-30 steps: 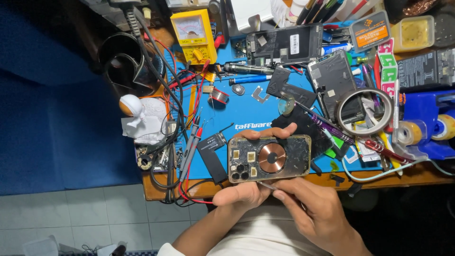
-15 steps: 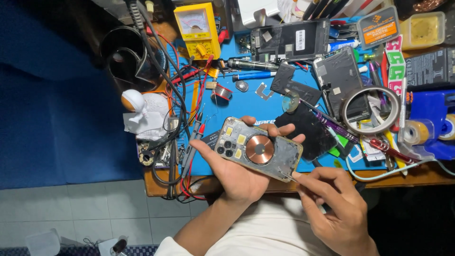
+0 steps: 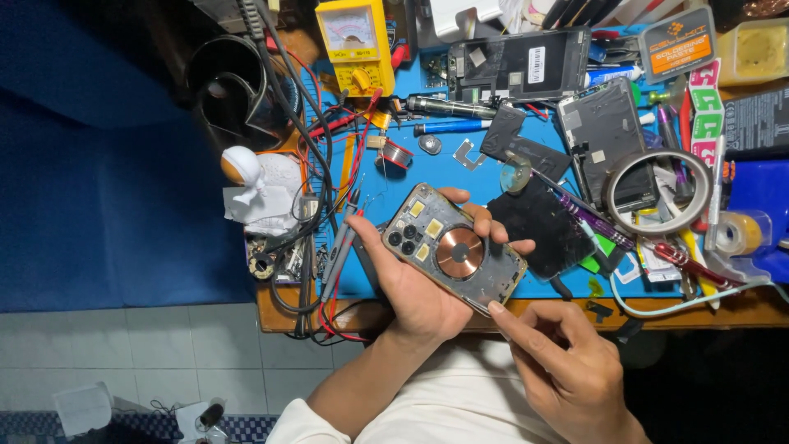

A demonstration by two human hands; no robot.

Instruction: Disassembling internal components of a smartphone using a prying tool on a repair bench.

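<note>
My left hand grips an opened phone housing, its inside facing up with a copper-coloured round coil in the middle and camera holes at the upper left. The housing is tilted, held just above the blue work mat. My right hand is below and to the right, its index fingertip at the housing's lower right edge. A thin metal tool seems pinched in the right fingers, but it is too small to be sure.
The mat carries a yellow multimeter, red and black probe leads, two more phone bodies, a black panel, a tape ring, pens and small parts. A black cup and white tissue stand left.
The housing has turned from lying level across to a tilt, camera end up left. My right hand slid from under it out to the lower right.
</note>
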